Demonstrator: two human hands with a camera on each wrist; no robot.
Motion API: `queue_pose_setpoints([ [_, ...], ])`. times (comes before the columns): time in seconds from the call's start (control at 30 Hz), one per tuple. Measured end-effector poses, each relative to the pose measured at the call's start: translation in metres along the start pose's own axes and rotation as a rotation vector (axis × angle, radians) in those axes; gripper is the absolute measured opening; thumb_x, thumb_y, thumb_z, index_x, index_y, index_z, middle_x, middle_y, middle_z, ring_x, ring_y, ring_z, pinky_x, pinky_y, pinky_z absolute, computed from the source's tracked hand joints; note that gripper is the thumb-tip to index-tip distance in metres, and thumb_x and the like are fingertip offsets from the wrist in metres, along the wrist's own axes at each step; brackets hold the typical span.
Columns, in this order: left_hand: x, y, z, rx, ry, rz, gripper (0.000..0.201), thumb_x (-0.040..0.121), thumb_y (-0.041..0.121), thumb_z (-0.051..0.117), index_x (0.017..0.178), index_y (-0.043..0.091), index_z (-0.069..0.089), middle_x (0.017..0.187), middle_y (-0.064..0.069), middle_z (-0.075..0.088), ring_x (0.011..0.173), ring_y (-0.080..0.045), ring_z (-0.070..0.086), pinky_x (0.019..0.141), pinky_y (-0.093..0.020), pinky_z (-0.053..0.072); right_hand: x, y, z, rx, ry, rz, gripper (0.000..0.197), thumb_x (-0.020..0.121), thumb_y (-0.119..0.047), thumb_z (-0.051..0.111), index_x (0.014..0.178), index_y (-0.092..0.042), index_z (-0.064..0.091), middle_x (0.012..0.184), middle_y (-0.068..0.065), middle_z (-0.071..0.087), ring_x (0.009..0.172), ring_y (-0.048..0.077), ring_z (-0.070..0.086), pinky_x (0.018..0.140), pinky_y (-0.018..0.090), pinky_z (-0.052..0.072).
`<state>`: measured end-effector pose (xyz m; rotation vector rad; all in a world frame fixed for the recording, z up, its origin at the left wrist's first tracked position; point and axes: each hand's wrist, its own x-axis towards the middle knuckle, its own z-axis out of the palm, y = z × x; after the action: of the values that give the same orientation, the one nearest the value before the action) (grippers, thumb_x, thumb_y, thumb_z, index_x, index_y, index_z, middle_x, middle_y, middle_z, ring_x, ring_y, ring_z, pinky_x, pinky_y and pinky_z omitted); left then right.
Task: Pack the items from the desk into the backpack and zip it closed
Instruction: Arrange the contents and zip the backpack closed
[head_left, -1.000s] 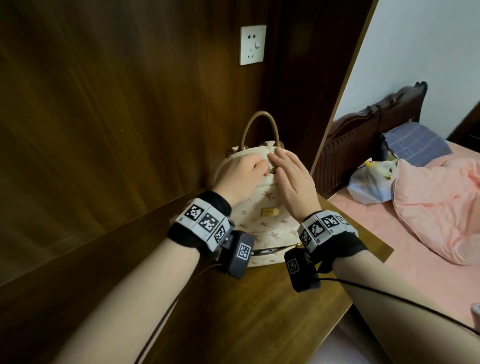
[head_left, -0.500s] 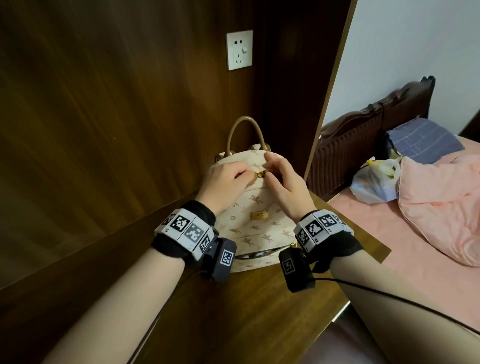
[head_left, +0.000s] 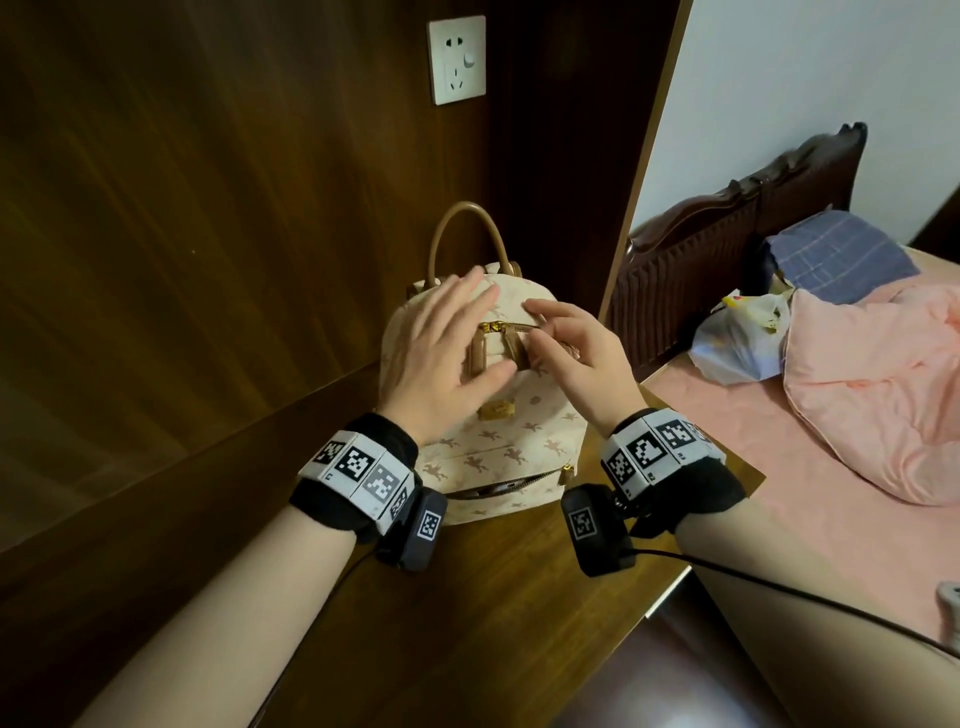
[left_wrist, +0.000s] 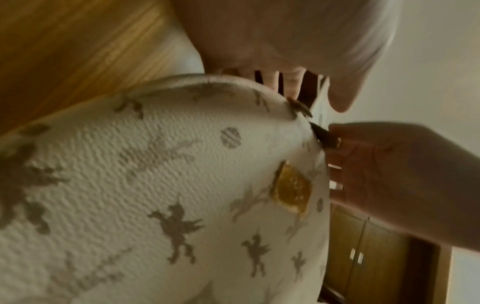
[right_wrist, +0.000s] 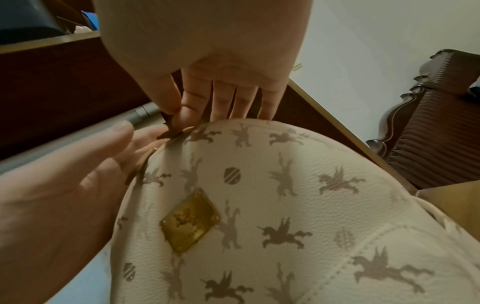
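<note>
A cream backpack (head_left: 519, 441) printed with winged horses stands upright on the wooden desk (head_left: 467, 597), against the wall panel. Its tan handle (head_left: 467, 228) sticks up. At the top front, two gold sliders (head_left: 491, 327) sit together, each with a tan pull tab. My right hand (head_left: 537, 325) pinches the right pull tab (right_wrist: 167, 131) between thumb and forefinger. My left hand (head_left: 457, 332) hovers open with fingers spread over the bag's upper left. The lower front pocket zip (head_left: 498, 483) gapes slightly. No loose items show on the desk.
A white wall socket (head_left: 456, 60) sits above the bag on the dark wood panel. The desk ends close on the right. Beyond it lie a bed with a pink blanket (head_left: 872, 389), a plastic bag (head_left: 737, 338) and a dark headboard (head_left: 727, 244).
My left hand has let go at the sliders and spread its fingers open. My right hand stays at the zip, pinching the tab. The camera has tilted a little.
</note>
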<state>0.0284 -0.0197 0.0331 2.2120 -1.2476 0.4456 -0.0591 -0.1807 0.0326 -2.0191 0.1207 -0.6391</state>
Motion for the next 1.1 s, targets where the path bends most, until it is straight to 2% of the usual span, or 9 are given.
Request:
queue_pose_setpoints([
  [0.13, -0.003, -0.001, 0.008, 0.129, -0.097, 0.073, 0.063, 0.08, 0.049, 0.05, 0.139, 0.033, 0.037, 0.154, 0.01, 0.025, 0.144, -0.015, 0.013, 0.108, -0.065, 0.014, -0.004, 0.005, -0.002, -0.051, 0.033, 0.019, 0.023, 0.089, -0.019, 0.059, 0.067, -0.024, 0.064, 0.116, -0.01, 0.058, 0.11, 0.001, 0.052, 0.095, 0.02, 0.038],
  [0.23, -0.003, -0.004, 0.009, 0.121, -0.065, 0.094, 0.056, 0.085, 0.05, 0.048, 0.137, 0.03, 0.041, 0.151, 0.007, 0.032, 0.143, -0.017, 0.017, 0.108, -0.066, 0.016, -0.013, 0.016, -0.005, -0.043, 0.121, 0.054, 0.017, 0.084, -0.028, 0.057, 0.067, -0.028, 0.058, 0.113, -0.009, 0.058, 0.109, 0.007, 0.053, 0.096, 0.031, 0.042],
  [0.3, -0.006, -0.007, 0.011, 0.122, -0.041, 0.123, 0.057, 0.086, 0.05, 0.049, 0.137, 0.027, 0.04, 0.149, 0.003, 0.035, 0.142, -0.019, 0.02, 0.107, -0.066, 0.018, -0.022, 0.028, -0.006, -0.092, 0.171, 0.097, 0.012, 0.081, -0.028, 0.055, 0.071, -0.022, 0.059, 0.109, -0.007, 0.057, 0.105, 0.009, 0.054, 0.093, 0.038, 0.047],
  [0.4, -0.016, -0.016, 0.015, 0.136, -0.007, 0.154, 0.071, 0.082, 0.052, 0.055, 0.142, 0.023, 0.03, 0.151, -0.001, 0.031, 0.143, -0.02, 0.018, 0.111, -0.059, 0.019, -0.036, 0.048, -0.006, -0.184, 0.207, 0.198, 0.012, 0.077, -0.026, 0.05, 0.077, -0.016, 0.058, 0.098, -0.005, 0.054, 0.095, 0.011, 0.051, 0.084, 0.037, 0.047],
  [0.5, -0.028, -0.028, 0.017, 0.147, -0.005, 0.132, 0.09, 0.075, 0.059, 0.058, 0.146, 0.017, 0.02, 0.154, -0.003, 0.021, 0.144, -0.02, 0.013, 0.114, -0.055, 0.017, -0.051, 0.062, -0.003, -0.246, 0.191, 0.286, 0.015, 0.074, -0.029, 0.047, 0.083, -0.02, 0.053, 0.091, -0.003, 0.052, 0.088, 0.014, 0.05, 0.074, 0.029, 0.041],
  [0.73, -0.051, -0.04, 0.025, 0.155, 0.055, 0.135, 0.105, 0.067, 0.051, 0.074, 0.144, 0.011, 0.016, 0.153, -0.012, 0.018, 0.143, -0.029, 0.015, 0.117, -0.048, 0.013, -0.078, 0.071, 0.008, -0.308, 0.014, 0.537, 0.019, 0.082, -0.021, 0.059, 0.098, -0.018, 0.048, 0.093, 0.001, 0.058, 0.083, 0.019, 0.057, 0.066, 0.028, 0.047],
  [0.87, -0.057, -0.042, 0.033, 0.076, 0.115, 0.095, 0.109, 0.061, 0.047, 0.078, 0.143, 0.016, 0.014, 0.151, -0.013, 0.017, 0.142, -0.032, 0.013, 0.117, -0.048, 0.015, -0.084, 0.075, 0.016, -0.402, -0.195, 0.707, 0.032, 0.085, -0.03, 0.06, 0.111, -0.015, 0.047, 0.093, -0.004, 0.056, 0.078, 0.012, 0.054, 0.055, 0.019, 0.038],
  [0.97, -0.066, -0.045, 0.039, -0.041, 0.144, -0.011, 0.112, 0.059, 0.046, 0.08, 0.142, 0.012, 0.013, 0.152, -0.015, 0.013, 0.143, -0.032, 0.007, 0.117, -0.049, 0.014, -0.086, 0.077, 0.022, -0.473, -0.257, 0.752, 0.025, 0.091, -0.035, 0.051, 0.107, -0.017, 0.053, 0.095, -0.002, 0.06, 0.078, 0.013, 0.055, 0.058, 0.023, 0.04],
  [1.1, -0.078, -0.052, 0.044, -0.166, 0.131, -0.108, 0.117, 0.057, 0.041, 0.086, 0.142, 0.012, 0.012, 0.155, -0.012, 0.003, 0.145, -0.035, 0.004, 0.115, -0.056, 0.016, -0.088, 0.076, 0.027, -0.513, -0.279, 0.694, 0.022, 0.095, -0.029, 0.043, 0.094, -0.017, 0.061, 0.091, 0.002, 0.068, 0.077, 0.018, 0.061, 0.063, 0.027, 0.046],
])
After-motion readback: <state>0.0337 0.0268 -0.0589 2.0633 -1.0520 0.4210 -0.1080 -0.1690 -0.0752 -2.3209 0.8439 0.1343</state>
